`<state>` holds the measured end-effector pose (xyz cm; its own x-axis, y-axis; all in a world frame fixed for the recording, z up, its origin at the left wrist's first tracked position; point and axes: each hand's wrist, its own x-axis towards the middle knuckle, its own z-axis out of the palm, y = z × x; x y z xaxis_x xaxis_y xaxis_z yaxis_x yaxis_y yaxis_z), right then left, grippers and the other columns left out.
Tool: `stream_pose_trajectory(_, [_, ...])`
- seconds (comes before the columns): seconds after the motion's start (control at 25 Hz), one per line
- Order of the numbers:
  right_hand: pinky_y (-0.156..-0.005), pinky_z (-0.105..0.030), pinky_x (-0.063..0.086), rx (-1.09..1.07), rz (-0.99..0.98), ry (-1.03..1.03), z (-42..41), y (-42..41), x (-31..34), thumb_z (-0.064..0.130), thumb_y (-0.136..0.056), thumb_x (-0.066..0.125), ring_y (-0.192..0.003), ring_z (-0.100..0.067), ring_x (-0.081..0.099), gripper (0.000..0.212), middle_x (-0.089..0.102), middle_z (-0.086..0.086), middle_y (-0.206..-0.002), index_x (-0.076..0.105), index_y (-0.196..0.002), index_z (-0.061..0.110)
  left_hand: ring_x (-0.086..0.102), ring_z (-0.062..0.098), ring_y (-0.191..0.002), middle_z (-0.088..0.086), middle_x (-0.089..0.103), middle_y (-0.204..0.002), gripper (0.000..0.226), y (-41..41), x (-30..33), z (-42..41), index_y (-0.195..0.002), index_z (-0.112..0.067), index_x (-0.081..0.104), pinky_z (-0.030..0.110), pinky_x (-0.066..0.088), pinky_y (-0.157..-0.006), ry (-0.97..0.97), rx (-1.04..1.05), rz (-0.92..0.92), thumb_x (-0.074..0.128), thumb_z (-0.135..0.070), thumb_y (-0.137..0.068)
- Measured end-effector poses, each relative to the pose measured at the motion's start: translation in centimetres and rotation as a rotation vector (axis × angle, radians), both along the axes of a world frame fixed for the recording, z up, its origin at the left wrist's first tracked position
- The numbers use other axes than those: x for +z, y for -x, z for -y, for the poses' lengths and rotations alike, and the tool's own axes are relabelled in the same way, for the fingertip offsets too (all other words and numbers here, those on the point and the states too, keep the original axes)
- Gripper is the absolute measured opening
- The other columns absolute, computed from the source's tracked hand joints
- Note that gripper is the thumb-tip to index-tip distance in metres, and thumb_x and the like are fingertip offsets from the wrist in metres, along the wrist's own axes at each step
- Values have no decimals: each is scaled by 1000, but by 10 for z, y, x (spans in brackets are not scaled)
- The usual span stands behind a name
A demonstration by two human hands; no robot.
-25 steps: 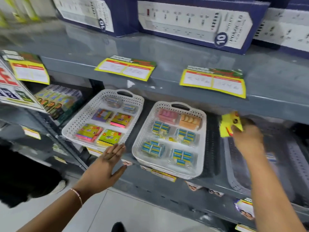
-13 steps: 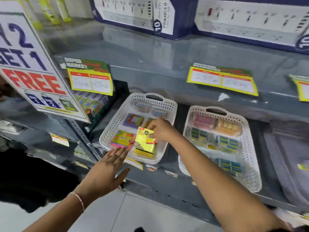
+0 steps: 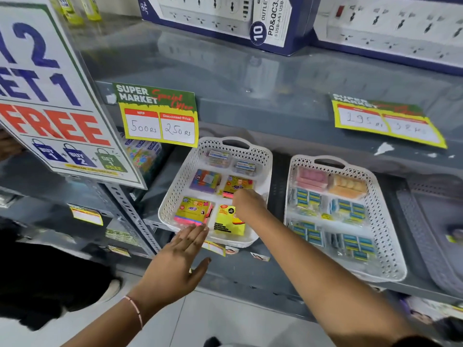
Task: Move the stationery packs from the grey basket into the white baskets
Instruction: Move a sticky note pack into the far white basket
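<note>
The left white basket [image 3: 266, 160] holds several colourful sticky-note packs. A yellow pack [image 3: 228, 222] lies at its front right corner. My right hand [image 3: 249, 205] reaches over this basket, its curled fingers pinching the yellow pack's upper right corner. My left hand [image 3: 175, 265] is flat with fingers apart, and its fingertips touch the basket's front rim. The right white basket [image 3: 387, 222] is filled with blue, pink and orange packs. The grey basket [image 3: 423, 231] sits at the far right, cut off by the frame edge, with one small pack [image 3: 454, 236] showing in it.
All baskets rest on a grey metal shelf [image 3: 250, 269]. The shelf above [image 3: 250, 78] carries blue power-strip boxes [image 3: 225, 18] and yellow price tags [image 3: 160, 118]. A large promotional sign [image 3: 50, 96] hangs at the left. Tiled floor lies below.
My right hand carried the yellow pack from the grey basket at the right across to the left white basket and lowered it into the front corner. My left hand stayed at the basket's rim.
</note>
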<state>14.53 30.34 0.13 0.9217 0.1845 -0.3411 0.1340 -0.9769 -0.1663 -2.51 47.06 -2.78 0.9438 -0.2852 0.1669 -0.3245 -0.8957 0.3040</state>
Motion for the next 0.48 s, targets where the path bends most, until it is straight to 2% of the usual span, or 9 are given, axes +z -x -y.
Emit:
stream_pose_trajectory(0.16, [-85,-34,48,19,8,34,0,4,3,10,-89,65,-113,-30,63,29,65,-11,-121,64,-118,9,36,24,-139,5,45,-147,67,2,1,2,-145,-11,42,44,38,-108,-11,25,-11,28,-56,-97])
stream_pose_trajectory(0.28, [-89,-37,48,60,5,-1,6,10,9,6,-90,61,-115,-32,59,32,61,-13,-125,62,-122,7,48,27,-130,7,56,-137,69,-2,8,12,-135,-8,55,42,44,-101,-25,102,2,28,-58,-95])
stream_pose_trajectory(0.36, [-91,-40,49,120,62,-102,18,19,16,0,-88,58,-117,-33,56,37,57,-14,-127,61,-124,9,53,28,-125,8,61,-131,71,-7,16,24,-129,-7,61,42,47,-96,-43,126,5,27,-60,-95])
stream_pose_trajectory(0.48, [-91,-39,52,97,248,-360,68,31,27,-3,-85,57,-113,-31,58,42,58,-9,-125,65,-121,18,47,26,-130,6,57,-137,67,-16,23,68,-132,-8,58,39,40,-104,-34,34,58,30,-56,-95])
